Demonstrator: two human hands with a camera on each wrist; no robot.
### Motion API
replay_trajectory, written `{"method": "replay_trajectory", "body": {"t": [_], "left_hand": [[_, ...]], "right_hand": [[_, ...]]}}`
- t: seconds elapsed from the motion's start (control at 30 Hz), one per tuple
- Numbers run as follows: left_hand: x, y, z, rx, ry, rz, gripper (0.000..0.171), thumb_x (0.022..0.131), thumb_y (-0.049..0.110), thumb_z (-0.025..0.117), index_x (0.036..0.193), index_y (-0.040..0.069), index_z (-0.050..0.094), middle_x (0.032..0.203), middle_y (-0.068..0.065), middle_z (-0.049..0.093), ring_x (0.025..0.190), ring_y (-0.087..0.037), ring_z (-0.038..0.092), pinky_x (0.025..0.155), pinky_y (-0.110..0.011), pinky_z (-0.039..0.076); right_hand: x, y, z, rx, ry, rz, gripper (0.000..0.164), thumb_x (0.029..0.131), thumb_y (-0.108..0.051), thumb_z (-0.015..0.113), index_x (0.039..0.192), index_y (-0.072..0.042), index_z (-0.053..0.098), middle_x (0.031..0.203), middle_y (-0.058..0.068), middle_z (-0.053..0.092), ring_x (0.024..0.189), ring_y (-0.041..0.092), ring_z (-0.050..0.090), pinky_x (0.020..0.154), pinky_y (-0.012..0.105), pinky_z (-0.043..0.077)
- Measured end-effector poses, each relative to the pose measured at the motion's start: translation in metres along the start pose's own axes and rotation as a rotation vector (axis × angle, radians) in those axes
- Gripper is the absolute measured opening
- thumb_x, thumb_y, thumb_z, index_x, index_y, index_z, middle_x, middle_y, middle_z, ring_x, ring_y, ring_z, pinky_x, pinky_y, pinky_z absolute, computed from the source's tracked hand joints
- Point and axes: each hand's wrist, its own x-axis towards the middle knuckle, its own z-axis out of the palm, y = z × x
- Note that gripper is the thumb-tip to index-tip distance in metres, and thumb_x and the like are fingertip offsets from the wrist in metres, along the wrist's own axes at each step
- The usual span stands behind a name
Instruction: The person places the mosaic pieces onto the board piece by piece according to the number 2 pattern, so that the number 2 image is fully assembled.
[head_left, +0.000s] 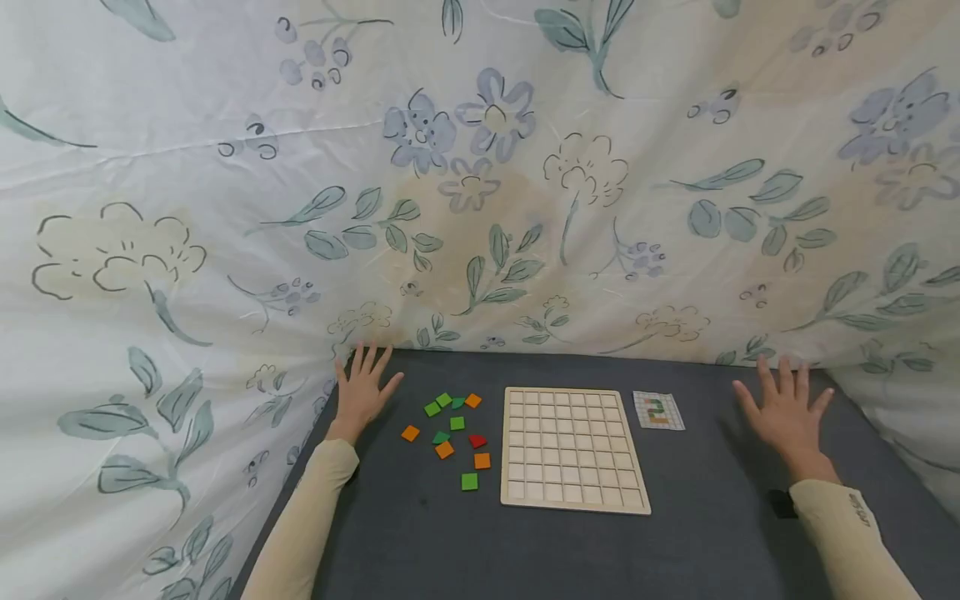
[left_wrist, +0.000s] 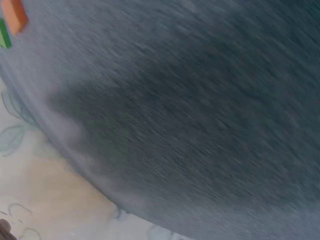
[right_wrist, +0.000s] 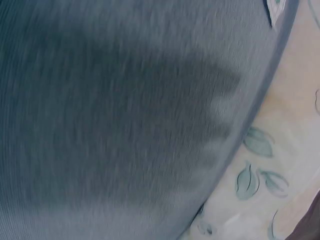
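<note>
My left hand [head_left: 362, 396] is spread with straight fingers over the far left of the dark table, holding nothing. Nearest to it are loose tiles: an orange tile [head_left: 410, 433], a green tile [head_left: 432, 409], a red tile [head_left: 477, 441] and several more. A pale wooden grid board [head_left: 570, 450] lies flat to the right of the tiles. Beside the board is a small pattern card [head_left: 659, 411] with a coloured figure on a grid. My right hand [head_left: 787, 417], also spread and holding nothing, is right of the card. Both wrist views mainly show hand shadows on the cloth.
The dark table [head_left: 420, 550] ends at a flowered curtain [head_left: 480, 250] along the back and both sides. In the left wrist view an orange tile [left_wrist: 14, 16] shows at the upper corner. The card's corner [right_wrist: 276, 9] appears in the right wrist view.
</note>
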Motion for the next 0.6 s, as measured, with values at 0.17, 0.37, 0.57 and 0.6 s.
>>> {"method": "replay_trajectory", "body": {"t": [0.17, 0.37, 0.57, 0.6], "left_hand": [[0.003, 0.013, 0.005, -0.030, -0.009, 0.020, 0.065, 0.093, 0.051, 0.046, 0.148, 0.023, 0.025, 0.156, -0.006, 0.007, 0.143, -0.031, 0.001, 0.107, -0.062, -0.014], [0.007, 0.030, 0.016, -0.068, -0.003, 0.056, 0.064, 0.092, 0.050, 0.047, 0.147, 0.022, 0.029, 0.155, -0.008, 0.015, 0.143, -0.032, 0.005, 0.108, -0.061, -0.015], [0.009, 0.044, 0.024, -0.078, -0.077, 0.060, 0.064, 0.092, 0.047, 0.049, 0.148, 0.026, 0.025, 0.155, -0.008, 0.015, 0.143, -0.029, 0.003, 0.109, -0.063, -0.010], [0.009, 0.046, 0.024, -0.074, -0.084, 0.063, 0.064, 0.092, 0.048, 0.049, 0.148, 0.026, 0.025, 0.155, -0.007, 0.015, 0.144, -0.028, 0.003, 0.109, -0.063, -0.009]], "right_hand": [[-0.004, -0.014, 0.012, -0.003, 0.007, 0.002, 0.077, 0.095, -0.059, 0.025, 0.150, -0.011, 0.003, 0.151, 0.028, -0.003, 0.136, 0.043, -0.021, 0.099, 0.072, -0.016], [-0.013, -0.030, 0.023, 0.037, -0.011, -0.043, 0.076, 0.095, -0.058, 0.029, 0.150, -0.012, 0.006, 0.152, 0.025, -0.007, 0.136, 0.044, -0.020, 0.098, 0.072, -0.016], [-0.020, -0.049, 0.037, 0.061, -0.015, -0.095, 0.076, 0.094, -0.054, 0.037, 0.150, -0.013, 0.007, 0.152, 0.025, -0.003, 0.137, 0.043, -0.017, 0.098, 0.074, -0.013], [-0.020, -0.052, 0.040, 0.067, -0.017, -0.104, 0.076, 0.094, -0.054, 0.038, 0.150, -0.014, 0.007, 0.152, 0.025, -0.003, 0.137, 0.043, -0.017, 0.098, 0.074, -0.013]]}}
